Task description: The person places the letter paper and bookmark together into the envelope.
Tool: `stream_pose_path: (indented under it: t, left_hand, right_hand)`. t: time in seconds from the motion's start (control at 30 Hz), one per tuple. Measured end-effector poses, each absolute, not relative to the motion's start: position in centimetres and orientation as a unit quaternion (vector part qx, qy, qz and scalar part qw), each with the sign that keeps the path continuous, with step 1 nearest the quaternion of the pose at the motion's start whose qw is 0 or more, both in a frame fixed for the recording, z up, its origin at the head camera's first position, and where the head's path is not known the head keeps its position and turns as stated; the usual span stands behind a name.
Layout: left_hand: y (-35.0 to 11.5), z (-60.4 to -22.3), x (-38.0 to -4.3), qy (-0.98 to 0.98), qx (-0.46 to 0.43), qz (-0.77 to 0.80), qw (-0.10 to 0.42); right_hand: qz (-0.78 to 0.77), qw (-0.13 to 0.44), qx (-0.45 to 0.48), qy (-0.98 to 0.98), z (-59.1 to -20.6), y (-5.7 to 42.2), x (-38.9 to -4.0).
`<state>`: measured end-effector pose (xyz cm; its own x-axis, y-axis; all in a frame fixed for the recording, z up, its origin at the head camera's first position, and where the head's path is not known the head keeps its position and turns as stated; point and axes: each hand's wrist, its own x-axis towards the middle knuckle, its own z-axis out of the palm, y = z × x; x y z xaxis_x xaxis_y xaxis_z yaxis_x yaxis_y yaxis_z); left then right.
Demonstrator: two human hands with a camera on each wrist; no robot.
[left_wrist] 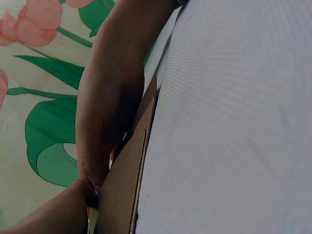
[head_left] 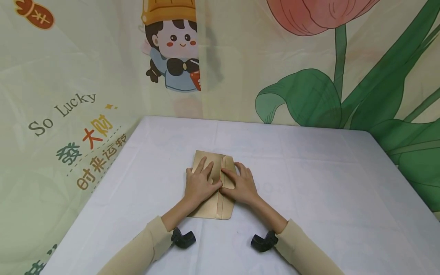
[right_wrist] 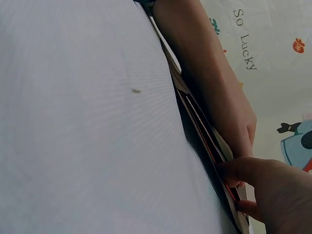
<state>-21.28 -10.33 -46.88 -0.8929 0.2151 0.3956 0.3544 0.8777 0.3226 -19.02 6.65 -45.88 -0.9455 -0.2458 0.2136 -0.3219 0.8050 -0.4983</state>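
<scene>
A brown kraft paper envelope (head_left: pixel 206 208) lies on the white table, with a long flap and a thin red-edged strip (head_left: pixel 220 206) along its right side. My left hand (head_left: pixel 200 185) rests on the envelope's body, fingers spread, with its thumb reaching to the strip. From the right, my right hand (head_left: pixel 245 187) holds the flap (head_left: pixel 228 208), its thumb and index finger at the strip and its other fingers by the outer edge. In the right wrist view, the right hand's fingers (right_wrist: pixel 241 170) sit at the flap's edge, which stands slightly raised.
The white-covered table (head_left: pixel 309 210) extends around the envelope. Behind it hangs a printed backdrop (head_left: pixel 233 76) with tulips and a cartoon figure; another printed sheet (head_left: pixel 68 57) hangs at the left. Black wrist devices (head_left: pixel 183 238) sit at both sleeve cuffs.
</scene>
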Motion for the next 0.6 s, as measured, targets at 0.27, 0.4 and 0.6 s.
stream_pose_path:
  t: [0.27,0.4,0.6]
  left_hand:
    - [-10.28,-47.04,-21.21,-0.950,-0.154,-0.202,0.184]
    - [-10.30,-47.08,-21.15,-0.949,-0.156,-0.202,0.186]
    - [-10.34,-47.07,-21.10,-0.950,-0.156,-0.196,0.186]
  right_hand:
    - [0.249,0.066,0.156,-0.953,-46.12,6.81,-18.93]
    - [0.247,0.062,0.156,-0.954,-46.20,6.80,-18.91]
    - [0.243,0.064,0.159,-0.955,-46.26,6.78,-18.80]
